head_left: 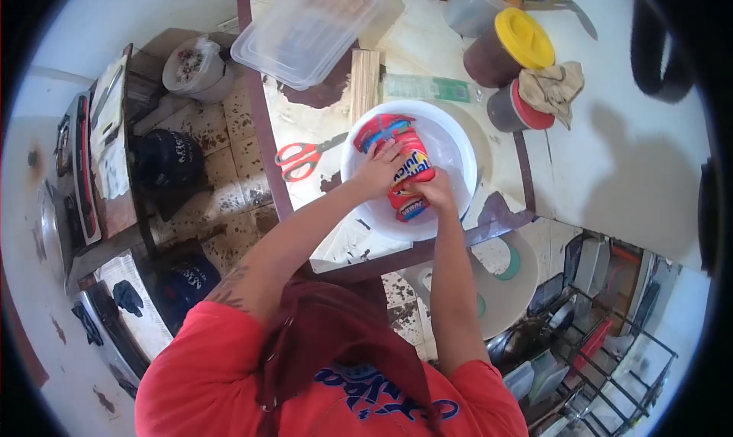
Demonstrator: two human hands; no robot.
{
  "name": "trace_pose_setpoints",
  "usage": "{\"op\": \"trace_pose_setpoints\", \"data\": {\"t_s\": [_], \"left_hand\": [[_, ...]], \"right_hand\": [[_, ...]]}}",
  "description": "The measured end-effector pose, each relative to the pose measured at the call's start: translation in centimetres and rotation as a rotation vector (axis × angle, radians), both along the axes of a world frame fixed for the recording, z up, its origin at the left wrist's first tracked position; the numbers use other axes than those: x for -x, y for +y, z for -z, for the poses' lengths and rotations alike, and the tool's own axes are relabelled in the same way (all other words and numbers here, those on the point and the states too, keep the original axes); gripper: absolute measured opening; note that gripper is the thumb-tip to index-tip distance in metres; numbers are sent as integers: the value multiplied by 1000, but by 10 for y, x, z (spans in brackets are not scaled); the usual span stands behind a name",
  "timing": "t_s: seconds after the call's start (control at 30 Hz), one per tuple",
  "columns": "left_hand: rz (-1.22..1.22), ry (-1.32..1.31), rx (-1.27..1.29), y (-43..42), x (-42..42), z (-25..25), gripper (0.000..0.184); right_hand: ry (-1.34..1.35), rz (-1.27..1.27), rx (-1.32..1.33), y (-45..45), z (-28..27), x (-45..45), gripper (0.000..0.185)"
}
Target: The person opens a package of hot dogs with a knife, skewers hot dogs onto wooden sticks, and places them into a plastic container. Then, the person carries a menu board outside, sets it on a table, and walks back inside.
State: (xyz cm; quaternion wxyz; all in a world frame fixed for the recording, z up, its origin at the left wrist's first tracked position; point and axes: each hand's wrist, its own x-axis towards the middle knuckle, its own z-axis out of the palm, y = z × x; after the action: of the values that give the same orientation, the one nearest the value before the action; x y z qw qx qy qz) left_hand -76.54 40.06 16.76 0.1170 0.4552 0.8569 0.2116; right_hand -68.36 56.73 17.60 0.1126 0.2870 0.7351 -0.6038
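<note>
1. Stained and worn, the white-topped table (412,49) stands over a patchy tiled floor, with a pale wall to the right.
2. Both hands are grasping one red packet: the left hand (376,171) lies across its middle, fingers spread over the film, while the right hand (437,189) grips the right edge lower down. The left thumb's hold is hard to make out.
3. That red packet (413,146) lies tilted within the rim of a white bowl (466,148); whether it touches the bottom cannot be told.
4. It looks soft and bendy, probably of modest weight, with glossy film that could slip if wet. A broad hold around the middle, or one hand towards each end, should suit it better than a fingertip pinch.
5. Red-handled scissors (318,150) lie just left of the bowl; a wooden block (365,84) and a green-printed wrapper (427,88) lie beyond it.
6. Farther out are a clear plastic container (314,30), a yellow-lidded jar (524,40) and a brown cloth (553,91) draped on a red-lidded jar (505,110).
</note>
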Motion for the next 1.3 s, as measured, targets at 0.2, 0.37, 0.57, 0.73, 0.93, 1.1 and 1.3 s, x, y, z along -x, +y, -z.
{"op": "trace_pose_setpoints", "data": {"t_s": [0.2,0.37,0.57,0.73,0.93,1.1,1.3], "left_hand": [[-207,-152,-87,2,-54,-22,58],[-258,-193,-195,6,-58,-21,50],[-234,-547,-616,12,-53,-38,32],[-540,-874,-670,-4,-41,-34,26],[-820,-886,-687,-105,-35,-72,27],[-894,-926,-579,-170,-56,-24,31],[-1003,-1384,-596,-224,-55,-26,32]], "right_hand": [[193,66,-230,0,5,-10,40],[288,-78,-693,-11,-18,-20,46],[417,17,-323,-23,-58,-18,44],[434,51,-180,-26,-65,17,37],[249,-339,-941,-91,-67,143,29],[-49,-302,-1307,-123,30,205,29],[-157,-218,-1038,-165,-14,216,23]]}}
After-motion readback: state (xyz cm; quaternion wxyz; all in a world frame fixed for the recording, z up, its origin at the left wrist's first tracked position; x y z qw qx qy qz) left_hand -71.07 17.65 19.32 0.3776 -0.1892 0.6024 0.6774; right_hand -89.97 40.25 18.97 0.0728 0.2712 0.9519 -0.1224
